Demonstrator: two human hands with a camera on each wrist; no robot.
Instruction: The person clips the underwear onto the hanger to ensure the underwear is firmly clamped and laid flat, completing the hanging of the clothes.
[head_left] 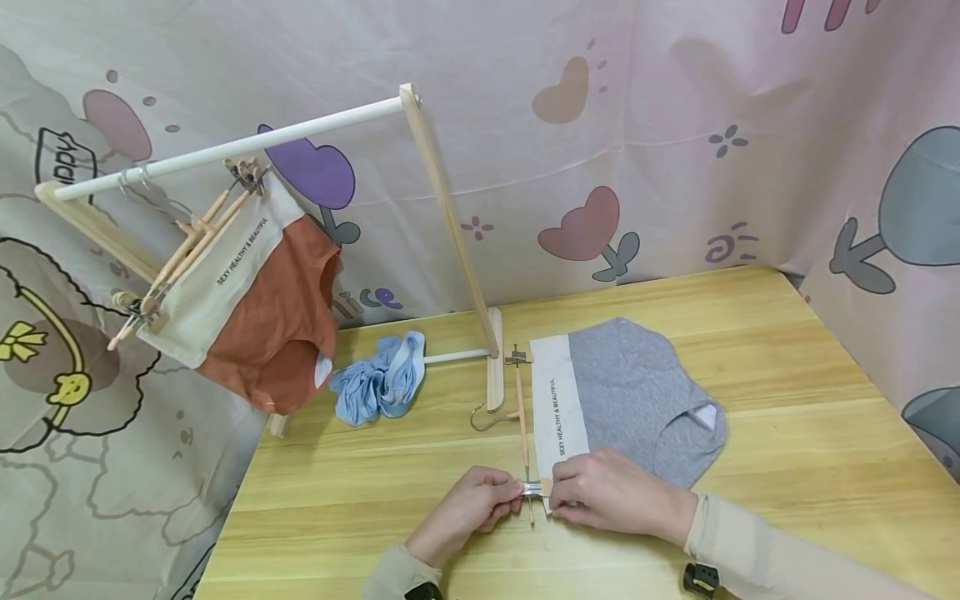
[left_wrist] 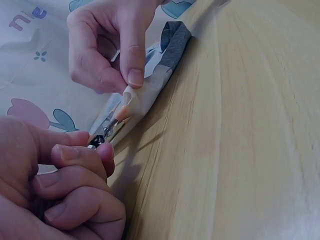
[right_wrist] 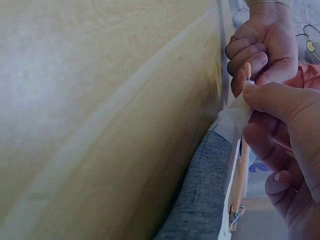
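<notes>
Grey briefs [head_left: 630, 383] with a white printed waistband [head_left: 558, 400] lie flat on the table beside a wooden clip hanger [head_left: 522, 425]. My left hand [head_left: 472, 504] pinches the metal clip [head_left: 532, 488] at the hanger's near end between thumb and finger. The right hand [head_left: 618, 496] pinches the near corner of the waistband, right at that clip. In the left wrist view, the clip's peach-coloured pad [left_wrist: 123, 112] is against the white cloth. At the hanger's far end another clip [head_left: 517, 357] sits close to the waistband's far corner.
A rack with a white rail [head_left: 240, 148] stands at the left. From it hang rust-coloured briefs [head_left: 277, 308] on wooden clip hangers. Crumpled light-blue cloth [head_left: 381, 379] lies by the rack's foot [head_left: 495, 379]. A printed curtain [head_left: 465, 50] rises behind the table [head_left: 337, 508].
</notes>
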